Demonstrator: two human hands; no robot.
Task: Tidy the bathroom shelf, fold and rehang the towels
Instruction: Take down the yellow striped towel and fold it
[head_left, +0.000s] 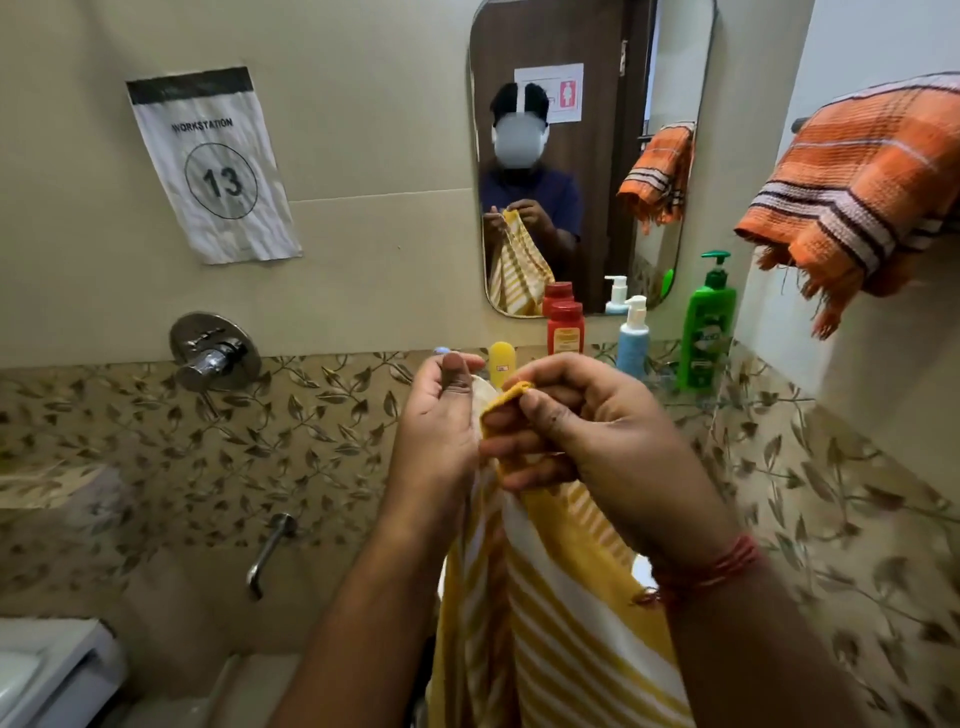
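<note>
Your left hand (441, 421) and right hand (582, 426) both pinch the top edge of the yellow striped towel (545, 597), which hangs down before the mirror (587, 156), the orange towel (862, 192) draped at right.

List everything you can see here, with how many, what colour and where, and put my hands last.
Striped towel: one, yellow and white, hanging from both hands, centre.
Checked towel: one, orange with pale and dark stripes, draped on the right wall rail.
Pump bottle: one, green, shelf at right.
Pump bottle: one, blue with white pump, shelf.
Red bottle: one, red, shelf below the mirror.
Yellow bottle: one, shelf, partly behind the hands.
Mirror: one, on the wall.
Paper sign: one, white, numbered 13, left wall.
Mixer valve: one, chrome, left wall.
Spout: one, chrome, lower left.
Left hand: pinching the towel's top edge.
Right hand: pinching the towel's corner.
</note>
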